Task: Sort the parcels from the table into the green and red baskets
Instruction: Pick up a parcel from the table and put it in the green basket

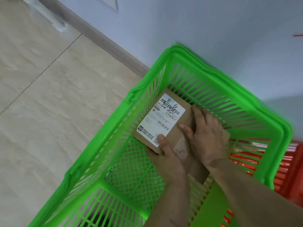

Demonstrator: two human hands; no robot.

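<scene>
A green basket (165, 66) of slatted plastic is seen filling the lower right of the frame, set on a pale tiled floor (49, 95) against a light blue wall (213, 30). Inside it, toward the centre, a brown cardboard parcel (173, 136) with a white shipping label (161, 119) is held just above the lattice bottom. The parcel is gripped by both hands: the left hand (168, 159) is placed at its near edge, thumb pressed on the label's lower corner and fingers hidden beneath; the right hand (206, 135) is laid over its right end, fingers curled around the edge. Whether the parcel touches the basket bottom cannot be told. A red basket (288, 169) is partly visible beside the green one at the right edge; its contents cannot be made out.
</scene>
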